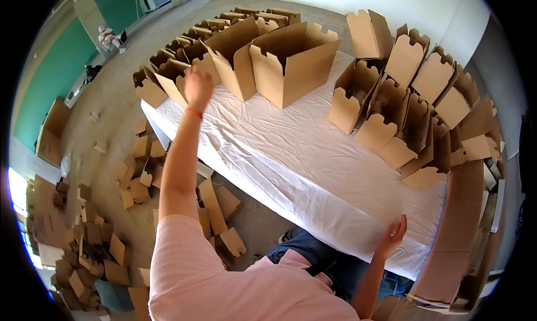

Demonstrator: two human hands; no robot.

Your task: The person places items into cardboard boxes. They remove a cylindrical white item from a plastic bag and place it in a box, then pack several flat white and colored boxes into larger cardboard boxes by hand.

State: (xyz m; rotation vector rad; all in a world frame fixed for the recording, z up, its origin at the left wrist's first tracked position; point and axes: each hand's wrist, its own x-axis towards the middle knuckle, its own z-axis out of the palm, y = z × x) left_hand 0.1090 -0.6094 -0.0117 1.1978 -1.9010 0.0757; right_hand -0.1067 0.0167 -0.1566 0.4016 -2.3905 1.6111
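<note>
Pink shirt (263, 296) showed at the bottom. At lower right, the right hand (390, 240) was loosely spread over white cloth (330, 201). At upper left, the left hand (199, 87) was at open boxes (172, 88); whether it pinched one, I could not tell.

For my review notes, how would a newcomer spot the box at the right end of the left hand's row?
Start at the white-clothed table and find the left hand by its far-left boxes. Follow that row rightward to the last open cardboard box. Unlike its row neighbours, it shows a broad long side facing right.
</note>
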